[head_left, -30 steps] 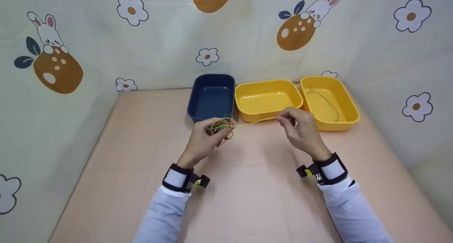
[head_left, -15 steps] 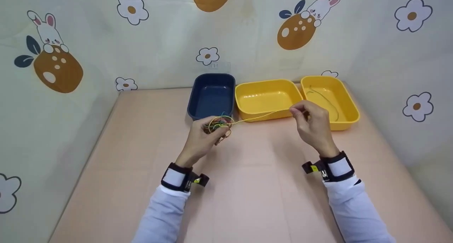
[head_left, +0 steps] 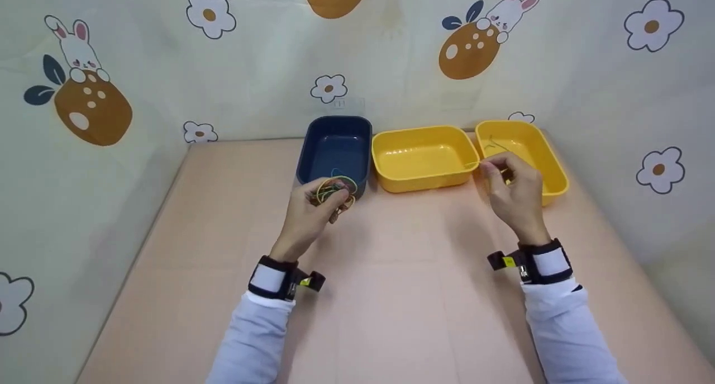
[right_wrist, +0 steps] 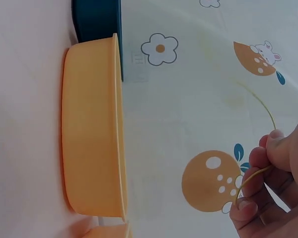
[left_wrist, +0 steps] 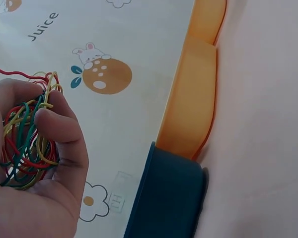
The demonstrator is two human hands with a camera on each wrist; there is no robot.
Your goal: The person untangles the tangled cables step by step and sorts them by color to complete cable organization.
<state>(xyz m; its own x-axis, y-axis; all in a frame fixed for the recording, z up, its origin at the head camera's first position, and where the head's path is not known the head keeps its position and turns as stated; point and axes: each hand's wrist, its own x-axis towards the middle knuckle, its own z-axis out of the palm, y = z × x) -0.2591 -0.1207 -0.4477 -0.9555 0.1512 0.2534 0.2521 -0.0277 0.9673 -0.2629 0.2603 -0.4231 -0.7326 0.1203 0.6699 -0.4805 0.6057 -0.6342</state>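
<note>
My left hand (head_left: 304, 216) grips a tangled bundle of thin strings (left_wrist: 26, 144), red, green and yellow, just over the front of the dark blue bin (head_left: 335, 149). Loops and one long red end stick out past its fingers in the left wrist view. Between thumb and fingers, my right hand (head_left: 520, 197) pinches a single yellow string (right_wrist: 262, 105) near the right yellow bin (head_left: 553, 177). One end of that string trails out to the left, and its other part curves below the thumb. A green string (head_left: 496, 143) lies in the right bin, partly hidden by the right hand.
A middle yellow bin (head_left: 424, 152) stands between the blue bin and the right yellow one, all along the back of the pink-covered table (head_left: 385, 300). Behind them rises a patterned backdrop (head_left: 268, 60).
The yellow string, earlier stretched between both hands, has come out of the bundle. My right hand has moved right and slightly up with it; my left hand has shifted a little left with the bundle.
</note>
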